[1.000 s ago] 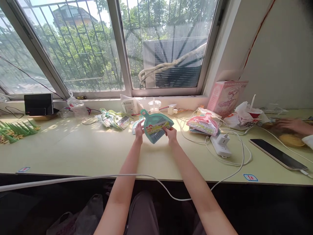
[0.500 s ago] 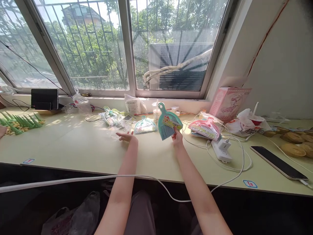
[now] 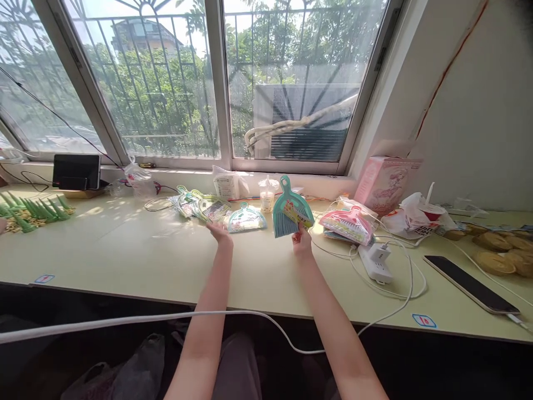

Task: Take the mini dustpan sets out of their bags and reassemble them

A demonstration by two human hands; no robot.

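Observation:
My right hand (image 3: 301, 240) grips the lower right edge of a teal dustpan and brush set (image 3: 291, 210), held upright above the table. A yellow label crosses its bristles. My left hand (image 3: 219, 232) has its fingers apart and holds nothing; it is beside a pile of green and yellow dustpan sets (image 3: 200, 204). Between my hands, farther back, a light blue dustpan set (image 3: 246, 218) in clear wrapping lies on the table. Pink dustpan sets (image 3: 348, 222) are stacked to the right of my right hand.
A power strip (image 3: 375, 263) with white cables and a phone (image 3: 469, 283) lie at the right. A drink cup (image 3: 267, 195) stands at the back. A white cable (image 3: 158, 318) hangs across my forearms. Green spiky pieces (image 3: 39, 210) are at far left.
The clear wrapping near my left hand has dropped to the table on the left. My left hand is turned more open beside the pile. The teal set is turned more upright.

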